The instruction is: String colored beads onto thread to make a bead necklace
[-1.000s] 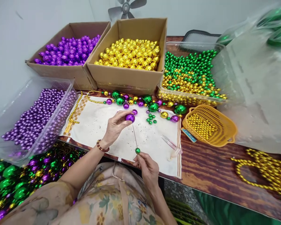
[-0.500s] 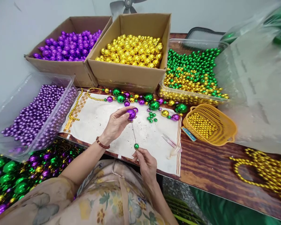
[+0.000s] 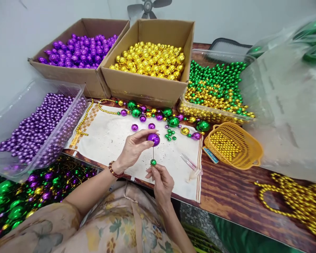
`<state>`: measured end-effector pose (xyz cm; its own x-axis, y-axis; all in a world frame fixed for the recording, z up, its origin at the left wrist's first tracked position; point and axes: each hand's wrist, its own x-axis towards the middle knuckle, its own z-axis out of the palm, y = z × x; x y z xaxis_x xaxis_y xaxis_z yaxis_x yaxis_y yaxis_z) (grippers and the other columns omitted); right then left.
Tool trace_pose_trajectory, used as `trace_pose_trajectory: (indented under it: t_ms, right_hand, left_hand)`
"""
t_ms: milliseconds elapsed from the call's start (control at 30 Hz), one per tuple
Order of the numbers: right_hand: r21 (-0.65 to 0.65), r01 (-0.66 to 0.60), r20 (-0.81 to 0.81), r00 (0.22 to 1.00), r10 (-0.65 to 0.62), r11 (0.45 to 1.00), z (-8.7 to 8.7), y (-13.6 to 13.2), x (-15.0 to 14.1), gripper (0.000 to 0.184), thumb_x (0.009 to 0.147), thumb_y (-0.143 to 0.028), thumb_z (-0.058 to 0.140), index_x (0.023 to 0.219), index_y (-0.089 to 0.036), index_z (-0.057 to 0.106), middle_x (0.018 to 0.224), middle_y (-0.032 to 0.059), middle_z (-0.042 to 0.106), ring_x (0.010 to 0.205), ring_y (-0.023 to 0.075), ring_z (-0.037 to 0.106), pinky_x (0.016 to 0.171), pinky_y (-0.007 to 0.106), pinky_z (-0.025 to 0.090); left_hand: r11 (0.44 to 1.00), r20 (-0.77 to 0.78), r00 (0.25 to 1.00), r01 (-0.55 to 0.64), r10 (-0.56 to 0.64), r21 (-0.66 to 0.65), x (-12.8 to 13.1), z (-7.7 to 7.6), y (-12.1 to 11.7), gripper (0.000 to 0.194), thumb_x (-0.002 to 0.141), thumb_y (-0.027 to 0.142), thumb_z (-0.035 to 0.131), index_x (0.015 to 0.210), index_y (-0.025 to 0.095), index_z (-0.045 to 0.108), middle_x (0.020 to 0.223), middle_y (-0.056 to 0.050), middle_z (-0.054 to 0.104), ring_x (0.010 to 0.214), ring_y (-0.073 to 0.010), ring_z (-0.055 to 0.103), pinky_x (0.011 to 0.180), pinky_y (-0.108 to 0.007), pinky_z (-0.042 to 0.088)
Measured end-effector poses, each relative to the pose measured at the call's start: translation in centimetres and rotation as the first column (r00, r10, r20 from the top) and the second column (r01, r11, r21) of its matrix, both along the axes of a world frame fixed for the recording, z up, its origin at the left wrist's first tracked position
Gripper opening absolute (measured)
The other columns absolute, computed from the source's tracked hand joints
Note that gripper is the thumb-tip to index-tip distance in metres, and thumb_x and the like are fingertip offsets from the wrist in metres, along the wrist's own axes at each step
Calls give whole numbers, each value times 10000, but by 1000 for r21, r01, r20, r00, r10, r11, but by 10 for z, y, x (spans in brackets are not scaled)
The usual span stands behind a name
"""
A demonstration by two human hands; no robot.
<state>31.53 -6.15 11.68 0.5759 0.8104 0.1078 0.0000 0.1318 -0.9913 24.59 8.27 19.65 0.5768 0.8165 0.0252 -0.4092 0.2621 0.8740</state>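
Note:
Between the thumb and fingers of my left hand (image 3: pixel 133 149) is a large shiny purple bead (image 3: pixel 153 139). A thin dark wire or needle (image 3: pixel 153 153) runs from below it down to a small green bead (image 3: pixel 153 162). My right hand (image 3: pixel 162 181) pinches just under that green bead; what lies inside the pinch is hidden. Both hands are above a white cloth (image 3: pixel 110 135). Beyond them, loose purple beads (image 3: pixel 134 127) and a small cluster of green beads (image 3: pixel 170 134) lie on the cloth. A strung garland (image 3: pixel 173 121) of green, purple and gold beads stretches along its far edge.
Cardboard boxes of purple beads (image 3: pixel 65 75) and gold beads (image 3: pixel 144 84) stand behind. Clear tubs flank the cloth, one with small purple beads (image 3: pixel 42 130), another with green and gold beads (image 3: pixel 216 88). Tweezers (image 3: pixel 189 161), an orange basket (image 3: pixel 249 151) and gold strands (image 3: pixel 302 196) are to the right.
My left hand has brought the purple bead down and slightly right, nearer the green bead, so less of the wire shows. The right hand keeps its pinch. The camera view has shifted slightly.

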Motion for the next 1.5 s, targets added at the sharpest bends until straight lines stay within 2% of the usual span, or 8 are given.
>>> trace_pose_trajectory:
  t_ms: [367, 467, 600, 733, 933, 1133, 1367, 1500]
  right_hand:
    - [-76, 59, -219, 973, -74, 995, 9, 8, 14, 178, 934, -343, 643, 894, -172, 671, 718, 7, 674, 533, 101, 606, 498, 212, 408]
    - [-114, 56, -317, 944, -90, 992, -2, -4, 24, 202, 890, -369, 682, 927, -171, 670, 722, 19, 681, 517, 107, 602, 465, 204, 386]
    - [-143, 65, -345, 932, -112, 987, -13, -23, 34, 236, 860, -380, 705, 970, -174, 669, 746, 37, 705, 526, 122, 615, 462, 206, 384]
    - [-171, 118, -294, 941, -165, 978, -14, -34, 40, 246, 866, -393, 699, 964, -167, 690, 787, 50, 720, 531, 120, 623, 477, 210, 387]
    - [-231, 191, -303, 918, -257, 954, -17, -42, 46, 305, 829, -432, 730, 922, -143, 702, 765, 53, 721, 490, 118, 610, 473, 215, 390]
    - [-244, 178, -317, 914, -252, 953, -20, -39, 44, 315, 826, -446, 721, 898, -141, 691, 749, 51, 723, 516, 128, 619, 488, 228, 423]
    - [-223, 164, -330, 915, -233, 961, -21, -37, 44, 298, 821, -424, 729, 883, -135, 693, 707, 38, 702, 518, 122, 607, 489, 224, 429]
    - [-239, 163, -345, 907, -241, 957, -24, -34, 40, 327, 801, -442, 746, 891, -134, 686, 689, 33, 690, 507, 123, 600, 464, 215, 416]
  left_hand:
    - [980, -281, 952, 158, -119, 121, 0, -29, -16, 428, 901, 372, 699, 1302, 229, 655, 1260, -103, 698, 1083, -188, 674, 897, -282, 547]
    - [946, -459, 888, 150, -1, 288, 10, -45, 0, 399, 979, 385, 565, 1328, 197, 607, 1218, -117, 695, 1027, -193, 684, 899, -330, 550]
    - [728, -723, 658, 390, 208, 564, 44, -60, 23, 240, 977, 225, 526, 1172, 168, 654, 1179, -107, 684, 989, -207, 667, 926, -364, 526]
    - [509, -828, 430, 653, 359, 560, 81, -66, 28, 324, 971, 115, 433, 1242, 175, 601, 1243, -117, 634, 1035, -234, 640, 855, -347, 516]
    - [387, -825, 346, 757, 446, 527, 99, -75, 29, 302, 977, 109, 402, 1174, 167, 624, 1182, -138, 633, 1065, -268, 596, 861, -359, 478]
    - [516, -795, 496, 606, 350, 606, 92, -79, 37, 240, 967, 157, 479, 1140, 158, 645, 1149, -119, 640, 1014, -234, 606, 880, -343, 477]
    - [898, -638, 770, 297, -23, 325, 69, -76, 28, 187, 902, 237, 573, 1027, 147, 680, 964, -65, 678, 776, -156, 645, 699, -273, 508]
    - [827, -682, 727, 332, 81, 453, 61, -76, 23, 185, 920, 227, 572, 1048, 157, 686, 1020, -74, 668, 830, -163, 644, 811, -310, 521]
